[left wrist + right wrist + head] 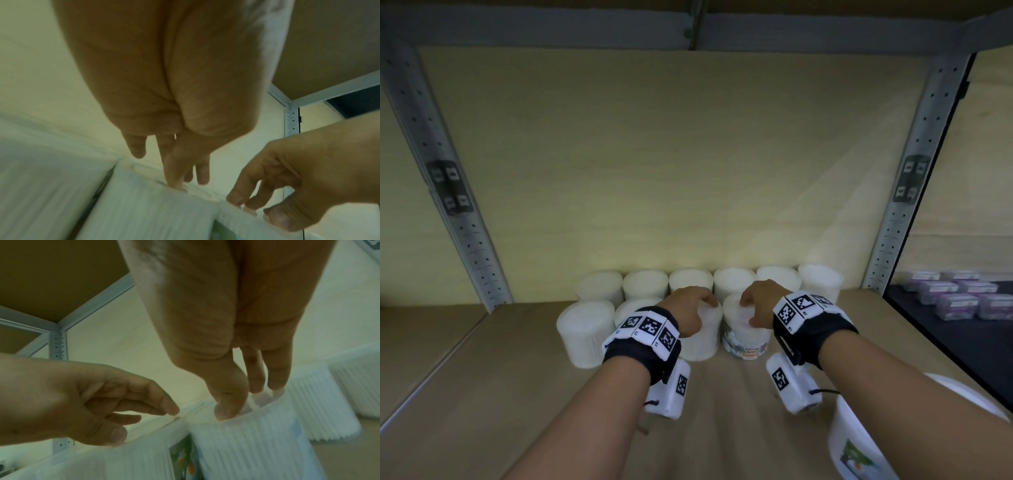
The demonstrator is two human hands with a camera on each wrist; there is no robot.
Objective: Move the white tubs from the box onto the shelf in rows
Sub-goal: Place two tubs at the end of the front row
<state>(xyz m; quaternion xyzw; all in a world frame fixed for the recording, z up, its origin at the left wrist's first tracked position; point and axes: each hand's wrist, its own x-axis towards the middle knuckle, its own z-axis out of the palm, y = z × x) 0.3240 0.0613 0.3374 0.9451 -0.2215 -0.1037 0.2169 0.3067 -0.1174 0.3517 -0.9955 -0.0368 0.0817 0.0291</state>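
Note:
Two rows of white ribbed tubs stand at the back of the shelf board [482,394]. The back row [734,282] holds several tubs against the wall. In the front row, my left hand [695,308] [187,181] grips one tub [702,346] [154,211] from above, thumb on the near rim. My right hand [756,305] [248,400] grips the tub beside it [744,342] [246,443] by its lid, thumb in front and fingers behind. That tub shows a "cotton buds" label. Both tubs stand upright, close side by side.
Two more front-row tubs [582,332] stand to the left. A white labelled tub [852,445] sits near the front right, under my right forearm. Grey perforated uprights [458,222] [904,212] frame the bay. Purple packs [962,294] lie on the neighbouring shelf.

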